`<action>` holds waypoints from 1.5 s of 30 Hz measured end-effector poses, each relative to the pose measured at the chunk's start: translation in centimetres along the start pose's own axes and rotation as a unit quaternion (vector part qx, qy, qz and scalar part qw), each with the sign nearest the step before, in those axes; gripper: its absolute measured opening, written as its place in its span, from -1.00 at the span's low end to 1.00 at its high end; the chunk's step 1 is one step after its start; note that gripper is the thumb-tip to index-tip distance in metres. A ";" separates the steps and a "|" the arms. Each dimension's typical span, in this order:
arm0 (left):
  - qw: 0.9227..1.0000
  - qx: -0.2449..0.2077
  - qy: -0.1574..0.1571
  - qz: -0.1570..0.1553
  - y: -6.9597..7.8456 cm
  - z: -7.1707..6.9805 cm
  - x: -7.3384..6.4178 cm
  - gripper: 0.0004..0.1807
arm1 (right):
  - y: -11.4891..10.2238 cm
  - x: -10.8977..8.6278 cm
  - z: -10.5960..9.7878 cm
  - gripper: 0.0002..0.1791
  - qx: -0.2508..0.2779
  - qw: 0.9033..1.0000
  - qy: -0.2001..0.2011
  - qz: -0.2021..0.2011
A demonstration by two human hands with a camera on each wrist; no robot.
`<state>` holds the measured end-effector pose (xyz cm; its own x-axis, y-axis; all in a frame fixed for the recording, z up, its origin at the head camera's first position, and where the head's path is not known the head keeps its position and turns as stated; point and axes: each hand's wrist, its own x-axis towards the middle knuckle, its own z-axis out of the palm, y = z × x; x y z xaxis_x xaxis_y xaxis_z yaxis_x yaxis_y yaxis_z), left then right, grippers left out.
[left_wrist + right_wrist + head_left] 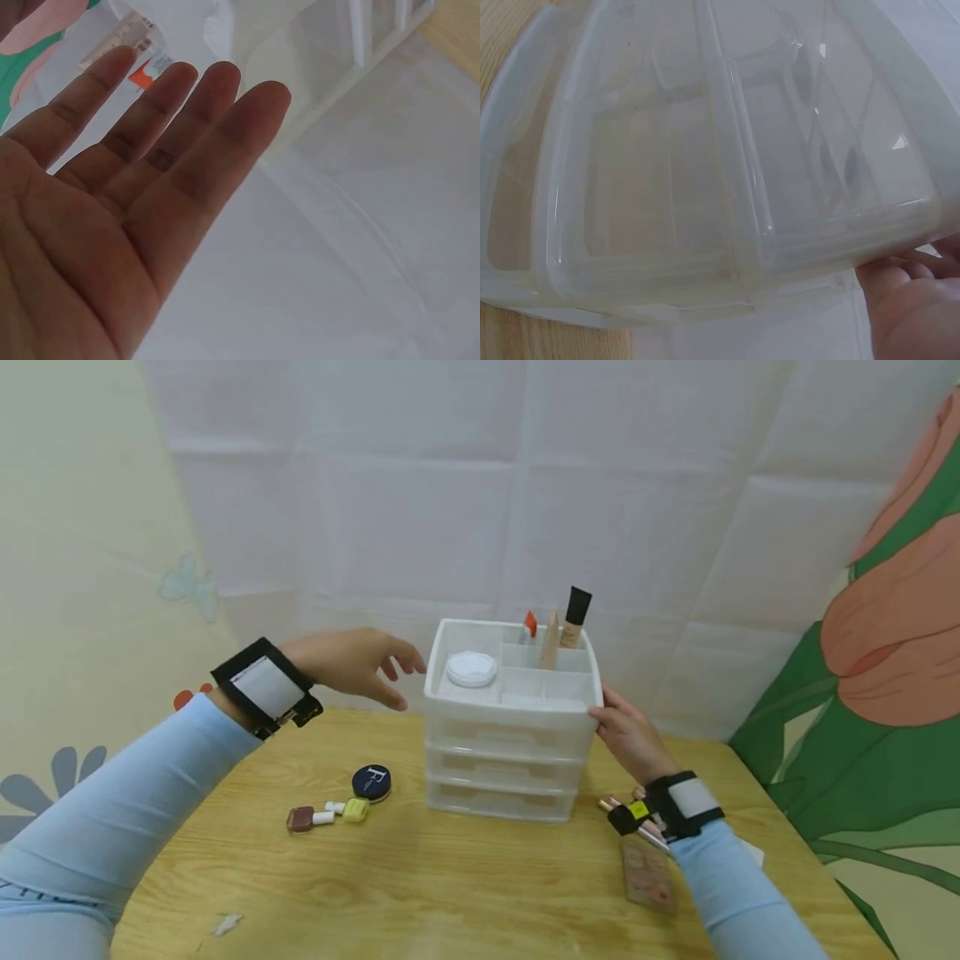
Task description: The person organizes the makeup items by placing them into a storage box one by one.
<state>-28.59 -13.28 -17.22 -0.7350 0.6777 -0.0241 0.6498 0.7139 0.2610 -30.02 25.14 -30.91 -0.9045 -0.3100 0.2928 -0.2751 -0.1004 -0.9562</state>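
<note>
A white plastic drawer organizer point(506, 760) with clear drawers stands on the table. Its divided top holds a round white container point(471, 668), an orange-tipped item point(530, 624), a beige tube point(551, 643) and a black-capped foundation tube point(575, 614). My left hand point(360, 664) is raised just left of the organizer's rim, fingers spread and apart from it. In the left wrist view its palm is bare. My right hand point(633, 735) grips the organizer's right front corner below the rim. The right wrist view shows its fingers against the side point(911, 274), partly cut off by the frame.
Left of the organizer lie a dark round compact point(372, 782), a yellow nail polish bottle point(356, 811) and a dark red one point(302, 819). A makeup palette point(648, 875) and slim tubes point(651, 837) lie near my right wrist. A white scrap point(227, 925) is at front left.
</note>
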 end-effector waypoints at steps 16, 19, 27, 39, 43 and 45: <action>1.000 -0.014 -0.007 -0.016 -4.6 7.0 -1.6 -0.45 | -0.3 -0.2 -0.3 -0.35 -0.010 1.000 0.005 0.012; 0.999 -0.023 -0.011 -0.022 -5.5 8.4 -1.4 -0.45 | -0.4 -0.2 -0.4 -0.35 -0.012 1.000 0.006 0.014; 0.996 -0.060 -0.021 -0.066 -7.7 12.1 -0.2 -0.48 | -0.4 -0.6 -0.8 -0.35 -0.014 1.000 0.007 0.015; 0.993 -0.059 -0.015 -0.099 -10.1 16.1 1.6 -0.45 | -0.4 -0.9 -1.0 -0.36 -0.013 1.000 0.010 0.013; 0.993 -0.062 -0.011 -0.099 -10.5 17.1 1.8 -0.44 | -0.4 -1.1 -1.0 -0.36 -0.015 1.000 0.009 0.013; 0.993 -0.066 -0.007 -0.096 -10.6 17.4 1.8 -0.43 | -0.4 -1.1 -1.1 -0.36 -0.013 1.000 0.011 0.013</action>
<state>-33.42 -16.57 -36.86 -0.8396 0.5341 -0.0992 0.4657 0.8017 0.3746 -29.24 26.53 -30.89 -0.9184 -0.2914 0.2675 -0.2591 -0.0680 -0.9635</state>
